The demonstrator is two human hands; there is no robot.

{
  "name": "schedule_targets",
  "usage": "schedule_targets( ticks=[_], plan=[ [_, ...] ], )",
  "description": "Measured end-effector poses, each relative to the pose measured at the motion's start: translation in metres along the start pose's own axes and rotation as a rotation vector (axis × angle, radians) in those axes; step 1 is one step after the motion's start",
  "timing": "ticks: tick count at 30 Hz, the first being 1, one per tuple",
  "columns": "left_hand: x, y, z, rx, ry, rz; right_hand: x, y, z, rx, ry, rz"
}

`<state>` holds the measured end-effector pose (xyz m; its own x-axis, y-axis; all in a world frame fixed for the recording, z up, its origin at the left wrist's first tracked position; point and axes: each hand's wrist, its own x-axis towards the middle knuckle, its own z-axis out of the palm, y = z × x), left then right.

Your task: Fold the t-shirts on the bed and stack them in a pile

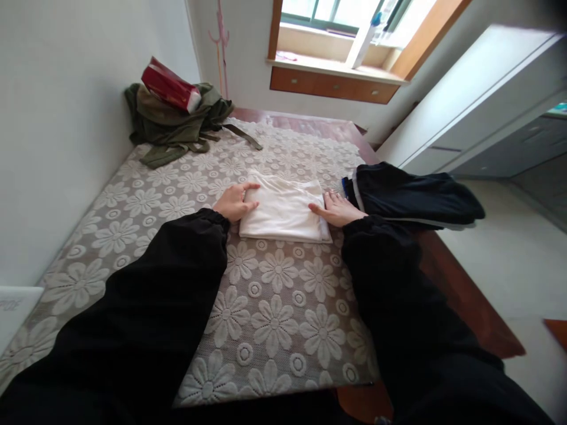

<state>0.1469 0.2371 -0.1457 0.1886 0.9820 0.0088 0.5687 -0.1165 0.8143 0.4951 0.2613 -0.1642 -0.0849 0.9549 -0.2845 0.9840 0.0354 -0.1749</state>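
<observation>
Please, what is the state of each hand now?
Left hand: open, touching the left side of the folded white cloth.
Right hand: open, thumb on the cloth's right side.

Hands: two counted, one left hand (237, 202) and one right hand (340, 211). Black sleeves (159, 283): two counted. Folded white cloth (283, 209): one noted. Dark clothing (416, 192): one pile recorded at right, its pieces not reliably countable. Olive bag (177, 127): one recorded, far left; red packet (170, 85), one, seen on it. Lace tablecloth (274, 324): one. Pink stand (222, 41): one seen, far side. Far window (328, 10): one; below it, three knobs (335, 87) were counted on one wooden panel (314, 84)
</observation>
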Motion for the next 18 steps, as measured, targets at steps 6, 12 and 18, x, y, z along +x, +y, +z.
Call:
schedule_targets(
  ticks=[6,12,18],
  plan=[
    [-0.018,0.029,-0.002,0.148,0.088,0.316,0.008,0.012,-0.01,0.133,-0.029,-0.165],
    [-0.047,0.084,-0.022,0.108,0.12,0.551,0.01,-0.003,-0.001,0.513,0.097,-0.245],
    [-0.089,0.129,-0.049,-0.027,0.126,0.621,-0.019,-0.053,0.01,1.272,-0.124,-0.514]
  ],
)
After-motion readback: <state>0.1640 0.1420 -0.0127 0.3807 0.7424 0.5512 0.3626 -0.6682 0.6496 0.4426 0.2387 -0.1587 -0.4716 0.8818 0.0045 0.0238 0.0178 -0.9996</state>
